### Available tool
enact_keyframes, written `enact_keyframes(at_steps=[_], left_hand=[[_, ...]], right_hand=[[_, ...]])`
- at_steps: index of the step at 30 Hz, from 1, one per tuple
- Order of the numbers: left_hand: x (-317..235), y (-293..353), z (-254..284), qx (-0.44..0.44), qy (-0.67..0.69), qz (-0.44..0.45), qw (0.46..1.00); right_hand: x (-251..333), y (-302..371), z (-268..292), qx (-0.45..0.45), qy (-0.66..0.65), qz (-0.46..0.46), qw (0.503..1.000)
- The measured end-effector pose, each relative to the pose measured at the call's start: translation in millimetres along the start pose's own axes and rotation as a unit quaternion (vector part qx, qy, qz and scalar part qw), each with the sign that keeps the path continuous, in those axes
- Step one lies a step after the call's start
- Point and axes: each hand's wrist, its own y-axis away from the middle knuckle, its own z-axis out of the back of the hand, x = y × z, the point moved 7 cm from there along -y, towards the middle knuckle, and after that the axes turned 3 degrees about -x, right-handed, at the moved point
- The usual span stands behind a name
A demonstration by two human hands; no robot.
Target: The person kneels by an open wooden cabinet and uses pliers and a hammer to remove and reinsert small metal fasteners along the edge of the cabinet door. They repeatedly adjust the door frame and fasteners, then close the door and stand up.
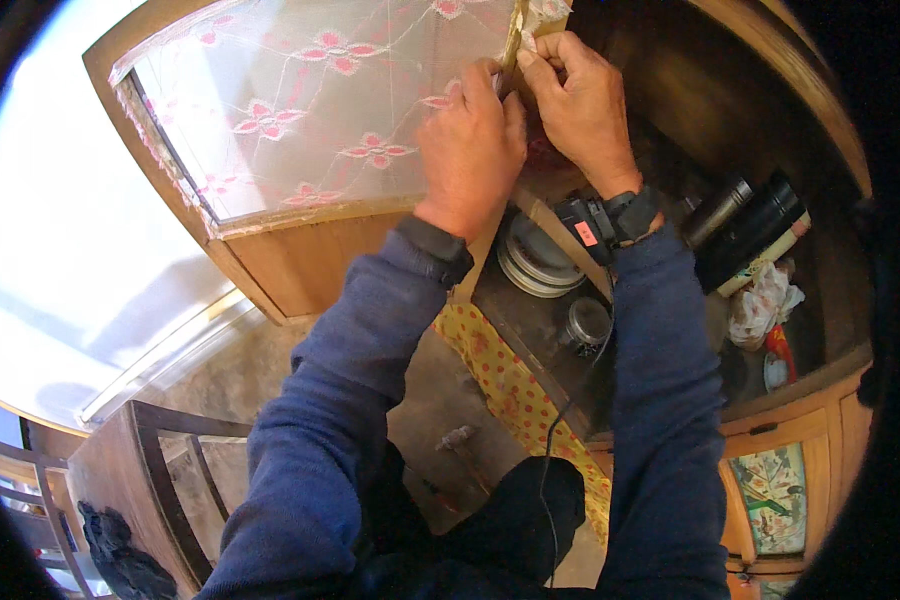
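A wooden cabinet door [300, 250] stands swung open before me, its framed panel covered with white lace fabric [320, 110] patterned with pink flowers. At the door's upper right edge, my right hand [582, 105] pinches a pale strip of the fabric [527, 42] between thumb and fingers. Just left of it, my left hand [473, 155] rests against the lace by the same edge. Its fingers are curled and slightly blurred, and whatever they grip is hidden. Both wrists wear black bands; a black device with an orange label [585, 232] sits by the right one.
Inside the cabinet are stacked plates [535, 262], a lidded jar [588, 322], dark cylinders [755, 235] and a plastic bag [765, 305]. A yellow dotted cloth [510, 375] hangs along the shelf edge. A hammer-like tool [460, 440] lies on the floor; wooden furniture [130, 480] stands lower left.
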Motion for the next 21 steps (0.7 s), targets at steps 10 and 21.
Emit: enact_keyframes(at_steps=[10, 21], left_hand=[[24.0, -11.9, -11.2, 0.006, 0.039, -0.02, 0.999], [32.9, -16.6, -24.7, 0.028, 0.001, 0.004, 1.0]], right_hand=[[-40.8, -5.0, -17.5, 0.058, -0.064, -0.112, 0.99], [-68.0, -6.0, -40.2, 0.061, -0.203, -0.192, 0.958]])
